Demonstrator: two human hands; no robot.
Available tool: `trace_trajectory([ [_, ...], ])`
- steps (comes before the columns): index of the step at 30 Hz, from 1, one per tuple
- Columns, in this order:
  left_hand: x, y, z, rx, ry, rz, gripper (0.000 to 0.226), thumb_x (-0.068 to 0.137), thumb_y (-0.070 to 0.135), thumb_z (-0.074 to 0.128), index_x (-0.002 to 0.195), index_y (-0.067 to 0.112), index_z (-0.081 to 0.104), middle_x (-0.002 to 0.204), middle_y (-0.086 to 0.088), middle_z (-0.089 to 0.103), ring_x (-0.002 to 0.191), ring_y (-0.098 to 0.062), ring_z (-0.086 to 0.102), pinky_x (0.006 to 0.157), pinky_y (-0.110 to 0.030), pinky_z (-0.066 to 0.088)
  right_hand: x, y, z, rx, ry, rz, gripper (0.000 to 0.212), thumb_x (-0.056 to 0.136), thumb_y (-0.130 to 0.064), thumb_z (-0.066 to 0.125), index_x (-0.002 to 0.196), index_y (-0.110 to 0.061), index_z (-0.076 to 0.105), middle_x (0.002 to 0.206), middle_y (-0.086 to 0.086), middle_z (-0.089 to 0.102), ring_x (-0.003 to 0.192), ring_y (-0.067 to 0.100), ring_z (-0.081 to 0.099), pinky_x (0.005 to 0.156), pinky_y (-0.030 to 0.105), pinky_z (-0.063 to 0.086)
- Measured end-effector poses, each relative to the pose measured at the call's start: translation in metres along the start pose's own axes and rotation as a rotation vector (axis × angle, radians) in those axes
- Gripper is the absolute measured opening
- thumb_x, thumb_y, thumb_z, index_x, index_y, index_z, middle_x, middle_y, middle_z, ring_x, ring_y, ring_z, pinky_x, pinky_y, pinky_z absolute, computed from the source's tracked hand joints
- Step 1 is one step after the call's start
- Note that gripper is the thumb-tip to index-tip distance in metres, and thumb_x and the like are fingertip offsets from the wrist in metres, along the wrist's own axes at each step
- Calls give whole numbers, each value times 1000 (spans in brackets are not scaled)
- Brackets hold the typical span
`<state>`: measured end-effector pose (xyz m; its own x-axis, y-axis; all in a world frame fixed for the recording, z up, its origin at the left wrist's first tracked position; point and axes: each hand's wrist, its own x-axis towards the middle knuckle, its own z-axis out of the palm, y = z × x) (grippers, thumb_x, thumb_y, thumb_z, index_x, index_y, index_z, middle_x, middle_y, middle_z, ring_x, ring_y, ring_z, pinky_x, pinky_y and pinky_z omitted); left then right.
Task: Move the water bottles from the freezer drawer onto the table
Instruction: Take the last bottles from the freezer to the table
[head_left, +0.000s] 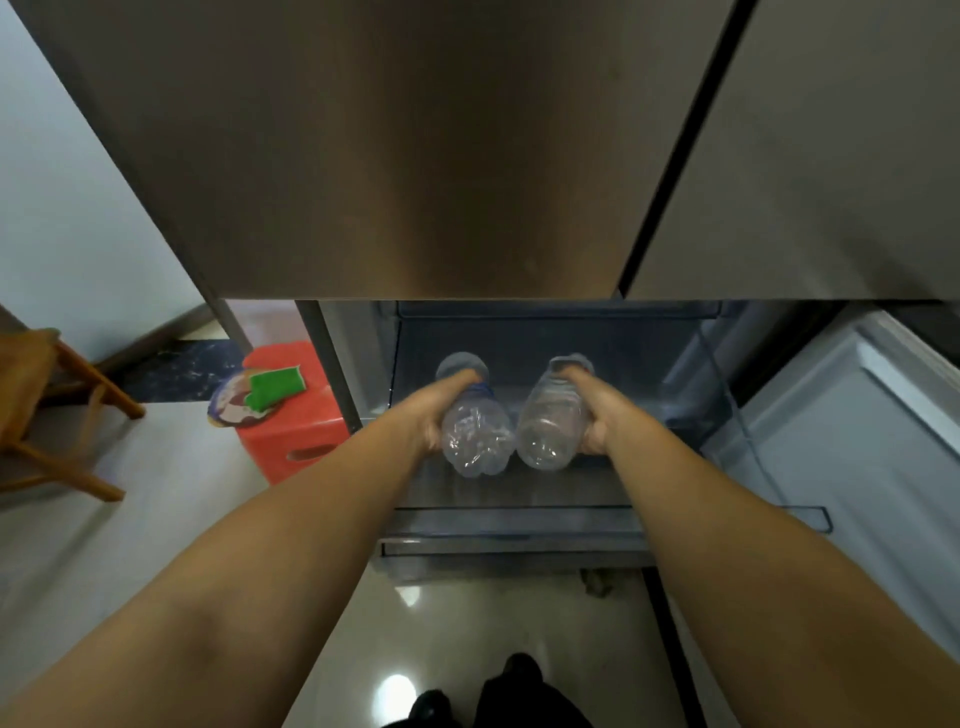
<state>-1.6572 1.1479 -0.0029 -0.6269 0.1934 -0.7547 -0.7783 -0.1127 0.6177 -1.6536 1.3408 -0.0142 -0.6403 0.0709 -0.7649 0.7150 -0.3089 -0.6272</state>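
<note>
Left grip (436, 415) holds left bottle (475, 434) | right grip (589, 410) holds right bottle (548, 423) | over freezer drawer (519, 519)

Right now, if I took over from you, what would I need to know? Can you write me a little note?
Left hand: grips the left bottle from its outer side.
Right hand: grips the right bottle the same way.
Where: both clear bottles lie side by side, bases toward you, in or just above the open freezer drawer; I cannot tell if they are lifted yet.
Done: drawer pulled open, both bottles gripped.
Left: lift them out and carry them to the table, which is not in view. A red stool stands left of the drawer.
</note>
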Motion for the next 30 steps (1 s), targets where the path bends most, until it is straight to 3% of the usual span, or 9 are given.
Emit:
trace_trajectory([
  [3, -18, -1, 2, -98, -66, 6, 51, 83, 34, 70, 121, 7, 49, 73, -18, 66, 44, -27, 67, 42, -36, 54, -17, 6, 0, 85, -31, -38, 29, 80, -39, 70, 90, -12, 64, 64, 10, 70, 60, 26, 70, 64, 39, 59],
  [5, -32, -4, 2, -123, -121, 11, 54, 83, 36, 70, 124, 7, 48, 73, -18, 66, 45, -28, 67, 43, -36, 54, -30, 12, -1, 125, -35, -64, 30, 78, -41, 72, 90, -15, 64, 62, 9, 70, 55, 24, 70, 56, 38, 58],
  [8, -51, -11, -1, -148, -189, 21, 52, 83, 35, 69, 123, 8, 50, 79, -17, 63, 45, -27, 67, 44, -36, 55, -53, 21, -2, 177, -17, -128, 45, 75, -40, 76, 109, -13, 62, 71, 14, 71, 61, 28, 72, 58, 43, 57],
  [12, -81, -21, 2, -181, -313, 47, 34, 86, 35, 65, 102, 5, 57, 68, -15, 66, 53, -25, 67, 48, -35, 58, -82, 31, -4, 271, -23, -203, 35, 79, -34, 74, 102, -11, 62, 62, 14, 70, 54, 28, 70, 51, 43, 56],
  [16, -97, -36, 6, -160, -392, 61, 38, 86, 36, 65, 109, 7, 57, 86, -14, 61, 73, -25, 61, 62, -36, 57, -115, 47, -10, 363, -17, -276, 29, 84, -31, 69, 104, -13, 59, 58, 12, 68, 50, 26, 68, 50, 42, 55],
  [21, -110, -58, 24, -83, -492, 78, 36, 85, 39, 63, 102, 8, 60, 79, -10, 59, 70, -21, 59, 70, -34, 51, -153, 79, -31, 484, 35, -399, 23, 88, -29, 65, 102, -12, 58, 57, 7, 67, 48, 21, 67, 50, 34, 56],
  [23, -114, -70, 31, -96, -581, 44, 37, 84, 41, 62, 96, 6, 61, 75, -10, 61, 67, -21, 61, 68, -31, 54, -172, 92, -40, 503, 58, -448, 27, 87, -29, 66, 106, -11, 58, 65, 8, 69, 55, 21, 69, 57, 34, 57],
  [26, -128, -96, 51, -34, -725, 1, 36, 87, 42, 58, 86, 6, 61, 69, -9, 64, 61, -20, 64, 67, -29, 55, -206, 123, -65, 496, 216, -572, 48, 86, -25, 68, 129, -11, 51, 92, 11, 68, 70, 23, 68, 67, 38, 56],
  [30, -149, -143, 77, 159, -792, 10, 29, 90, 34, 56, 100, 7, 58, 73, -7, 63, 63, -18, 62, 67, -30, 55, -254, 186, -100, 430, 509, -706, 56, 81, -22, 72, 130, -20, 45, 107, 7, 67, 87, 23, 70, 72, 39, 58],
])
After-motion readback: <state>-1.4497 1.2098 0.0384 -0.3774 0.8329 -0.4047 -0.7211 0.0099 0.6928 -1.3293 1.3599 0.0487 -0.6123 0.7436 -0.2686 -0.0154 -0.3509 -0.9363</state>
